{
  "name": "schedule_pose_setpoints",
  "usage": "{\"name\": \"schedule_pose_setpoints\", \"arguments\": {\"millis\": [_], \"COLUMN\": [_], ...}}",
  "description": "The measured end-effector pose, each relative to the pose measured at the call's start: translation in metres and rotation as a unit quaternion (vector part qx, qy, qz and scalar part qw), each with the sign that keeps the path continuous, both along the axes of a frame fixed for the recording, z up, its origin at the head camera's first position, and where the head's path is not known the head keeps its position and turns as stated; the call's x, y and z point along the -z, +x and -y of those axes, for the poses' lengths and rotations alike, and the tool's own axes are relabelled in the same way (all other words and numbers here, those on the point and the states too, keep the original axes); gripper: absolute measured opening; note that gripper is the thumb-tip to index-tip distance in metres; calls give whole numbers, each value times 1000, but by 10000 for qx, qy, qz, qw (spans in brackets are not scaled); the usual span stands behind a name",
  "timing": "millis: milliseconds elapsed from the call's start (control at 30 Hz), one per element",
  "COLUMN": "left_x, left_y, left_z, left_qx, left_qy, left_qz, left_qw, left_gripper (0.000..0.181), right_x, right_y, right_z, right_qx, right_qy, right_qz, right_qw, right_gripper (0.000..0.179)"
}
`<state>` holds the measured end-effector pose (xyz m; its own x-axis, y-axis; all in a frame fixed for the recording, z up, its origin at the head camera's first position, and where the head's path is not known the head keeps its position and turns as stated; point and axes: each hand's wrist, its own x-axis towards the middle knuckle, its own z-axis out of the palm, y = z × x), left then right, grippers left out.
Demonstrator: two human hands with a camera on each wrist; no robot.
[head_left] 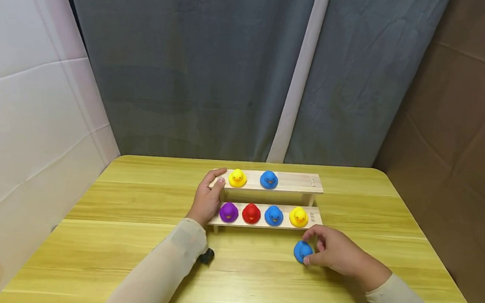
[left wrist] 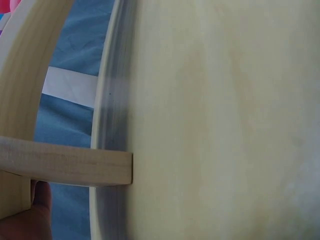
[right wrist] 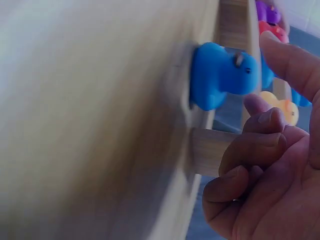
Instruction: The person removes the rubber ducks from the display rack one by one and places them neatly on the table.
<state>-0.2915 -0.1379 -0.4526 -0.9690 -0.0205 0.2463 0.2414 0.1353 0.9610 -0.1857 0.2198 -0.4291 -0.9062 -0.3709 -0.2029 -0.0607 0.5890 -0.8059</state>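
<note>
Blue duck (head_left: 302, 250) is on the yellowish wood counter (head_left: 250, 279), just off the near right corner of the wooden rack (head_left: 293, 180). Grey curtain (head_left: 197, 73) behind, white sheet (head_left: 29, 118) left, brown one right. The right hand (head_left: 337, 252) has its grip around the duck, thumb and finger apart; can't tell if they're pinching. The left hand (head_left: 206, 198) is clamped on the rack's top-left end, mostly cut off in its wrist view.

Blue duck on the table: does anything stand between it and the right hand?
Nothing visible does. The fingers of the right hand are right beside that blue duck, though contact is unclear. The lower shelf stands beyond it, not between.
</note>
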Motion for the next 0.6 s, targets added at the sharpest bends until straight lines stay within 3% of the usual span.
{"name": "schedule_pose_setpoints", "arguments": {"millis": [167,400,600], "left_x": [0,-1,1], "left_y": [0,0,-1], "left_z": [0,0,0], "left_qx": [23,35,18], "left_qy": [59,33,-6], "left_qz": [28,-17,-32], "left_qw": [10000,10000,10000], "left_gripper": [36,38,38], "right_x": [-14,-38,-56], "right_y": [0,-5,-13], "right_z": [2,5,11], "right_qx": [51,-110,27], "right_qy": [-81,-110,-91], "right_qz": [-132,-855,-1096], "right_qw": [9999,9962,9939], "right_gripper": [48,42,42]}}
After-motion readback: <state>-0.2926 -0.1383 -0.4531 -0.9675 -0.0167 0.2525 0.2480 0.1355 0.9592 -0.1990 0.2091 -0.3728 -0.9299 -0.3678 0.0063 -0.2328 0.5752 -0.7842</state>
